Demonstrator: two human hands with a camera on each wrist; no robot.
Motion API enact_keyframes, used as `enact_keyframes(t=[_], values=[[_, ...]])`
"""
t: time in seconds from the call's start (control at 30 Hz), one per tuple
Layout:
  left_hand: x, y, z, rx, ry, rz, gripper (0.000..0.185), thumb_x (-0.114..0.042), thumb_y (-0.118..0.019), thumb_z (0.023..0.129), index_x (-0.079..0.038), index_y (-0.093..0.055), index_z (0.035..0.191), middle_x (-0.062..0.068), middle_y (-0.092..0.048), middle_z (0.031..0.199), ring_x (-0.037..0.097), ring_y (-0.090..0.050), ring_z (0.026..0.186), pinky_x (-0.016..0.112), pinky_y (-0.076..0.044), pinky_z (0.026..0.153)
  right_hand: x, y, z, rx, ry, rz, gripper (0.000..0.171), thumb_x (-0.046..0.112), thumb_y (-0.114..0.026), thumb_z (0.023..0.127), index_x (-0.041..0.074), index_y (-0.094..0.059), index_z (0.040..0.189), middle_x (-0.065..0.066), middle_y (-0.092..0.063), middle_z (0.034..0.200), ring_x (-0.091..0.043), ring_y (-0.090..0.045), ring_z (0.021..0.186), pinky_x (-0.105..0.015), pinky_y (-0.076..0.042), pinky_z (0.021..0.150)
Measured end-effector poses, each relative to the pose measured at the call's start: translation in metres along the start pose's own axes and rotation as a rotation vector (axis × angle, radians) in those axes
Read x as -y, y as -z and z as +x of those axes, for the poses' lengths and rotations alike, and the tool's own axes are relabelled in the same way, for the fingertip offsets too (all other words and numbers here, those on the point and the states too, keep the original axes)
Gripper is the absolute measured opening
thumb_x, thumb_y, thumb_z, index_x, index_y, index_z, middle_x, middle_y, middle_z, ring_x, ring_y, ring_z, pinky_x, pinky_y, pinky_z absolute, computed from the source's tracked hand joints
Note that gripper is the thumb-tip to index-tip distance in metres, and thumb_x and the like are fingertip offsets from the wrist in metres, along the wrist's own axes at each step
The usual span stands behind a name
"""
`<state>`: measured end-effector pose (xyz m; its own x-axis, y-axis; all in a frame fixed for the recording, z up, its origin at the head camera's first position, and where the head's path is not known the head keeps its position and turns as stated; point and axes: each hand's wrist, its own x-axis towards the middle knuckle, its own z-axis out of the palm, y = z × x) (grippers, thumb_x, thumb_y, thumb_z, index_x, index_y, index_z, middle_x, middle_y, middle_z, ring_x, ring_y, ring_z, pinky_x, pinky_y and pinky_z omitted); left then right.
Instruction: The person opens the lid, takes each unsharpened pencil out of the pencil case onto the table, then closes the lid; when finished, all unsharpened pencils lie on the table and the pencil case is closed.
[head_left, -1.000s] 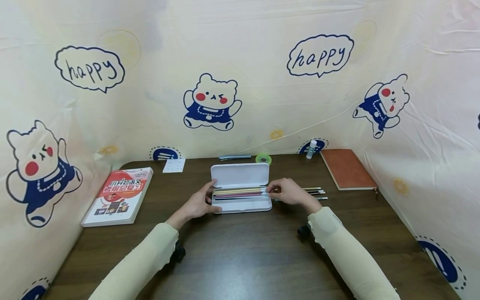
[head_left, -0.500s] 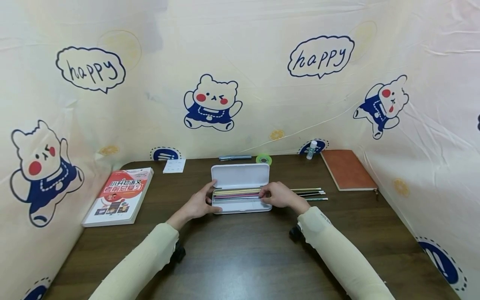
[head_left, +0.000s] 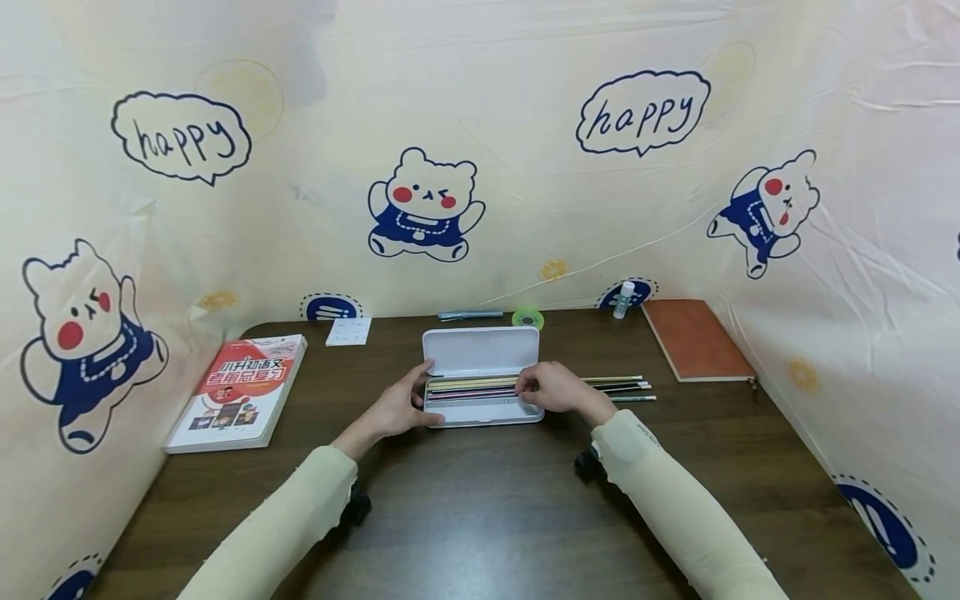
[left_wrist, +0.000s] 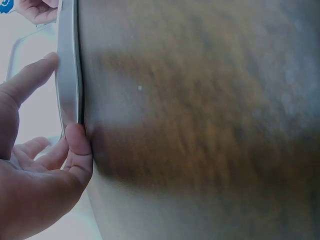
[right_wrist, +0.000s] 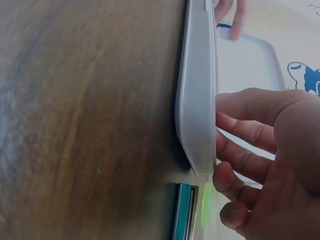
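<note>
A white pencil case (head_left: 480, 410) lies with its lid (head_left: 480, 352) raised, and several pencils (head_left: 468, 387) fill it lengthwise. My left hand (head_left: 392, 408) grips the case's left end, thumb on the front rim and fingers behind. In the left wrist view the thumb and fingers (left_wrist: 77, 137) rest against the case edge. My right hand (head_left: 557, 388) reaches over the right end, with thumb and forefinger pinched at a pencil's end inside; the case wall hides the fingertips in the right wrist view. More pencils (head_left: 622, 385) lie on the table right of it.
A red and white book (head_left: 236, 392) and a white paper card (head_left: 348, 332) lie to the left. Behind the case are a pen (head_left: 470, 316) and green tape (head_left: 527, 318). A glue stick (head_left: 623, 300) stands near a brown notebook (head_left: 697, 339) at the back right.
My right hand has moved left from the case's right edge into the case, then barely moved. The pencils inside have shifted slightly. My left hand has kept its grip in place.
</note>
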<state>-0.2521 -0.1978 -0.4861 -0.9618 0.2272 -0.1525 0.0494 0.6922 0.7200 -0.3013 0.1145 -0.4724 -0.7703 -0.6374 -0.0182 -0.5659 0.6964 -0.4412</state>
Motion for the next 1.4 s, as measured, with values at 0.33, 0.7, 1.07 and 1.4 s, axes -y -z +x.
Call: enact_keyframes(t=[0.33, 0.7, 1.07, 1.4], values=[[0.0, 0.0, 0.0, 0.001, 0.007, 0.002, 0.105, -0.029, -0.086, 0.078, -0.02, -0.021, 0.16, 0.01, -0.053, 0.147, 0.02, -0.053, 0.098, 0.031, -0.044, 0.081, 0.001, 0.001, 0.003, 0.013, -0.087, 0.025, 0.007, 0.012, -0.072, 0.09, 0.019, -0.073, 0.088, 0.007, -0.067, 0.08, -0.009, -0.055, 0.075, -0.027, -0.046, 0.073], [0.001, 0.0, 0.0, 0.005, 0.004, 0.008, 0.105, -0.03, -0.086, 0.078, -0.02, -0.021, 0.16, 0.011, -0.052, 0.148, 0.02, -0.053, 0.098, 0.031, -0.044, 0.081, -0.006, 0.01, -0.006, -0.04, -0.088, 0.105, 0.006, 0.012, -0.072, 0.091, 0.016, -0.076, 0.091, 0.006, -0.068, 0.082, -0.011, -0.055, 0.075, -0.027, -0.046, 0.072], [-0.002, 0.001, -0.001, 0.003, -0.004, 0.002, 0.103, -0.027, -0.085, 0.08, -0.018, -0.021, 0.16, 0.011, -0.053, 0.146, 0.021, -0.053, 0.099, 0.032, -0.044, 0.083, -0.033, 0.031, -0.034, -0.087, -0.093, 0.164, 0.007, 0.015, -0.069, 0.092, 0.016, -0.075, 0.096, 0.003, -0.072, 0.089, -0.014, -0.055, 0.078, -0.03, -0.046, 0.073], [-0.002, 0.001, -0.002, 0.002, -0.001, 0.019, 0.104, -0.027, -0.086, 0.079, -0.018, -0.02, 0.16, 0.012, -0.052, 0.147, 0.021, -0.053, 0.098, 0.032, -0.043, 0.083, -0.063, 0.051, -0.074, -0.157, -0.133, 0.187, 0.009, 0.014, -0.07, 0.092, 0.011, -0.076, 0.098, 0.002, -0.071, 0.086, -0.015, -0.054, 0.076, -0.029, -0.045, 0.069]])
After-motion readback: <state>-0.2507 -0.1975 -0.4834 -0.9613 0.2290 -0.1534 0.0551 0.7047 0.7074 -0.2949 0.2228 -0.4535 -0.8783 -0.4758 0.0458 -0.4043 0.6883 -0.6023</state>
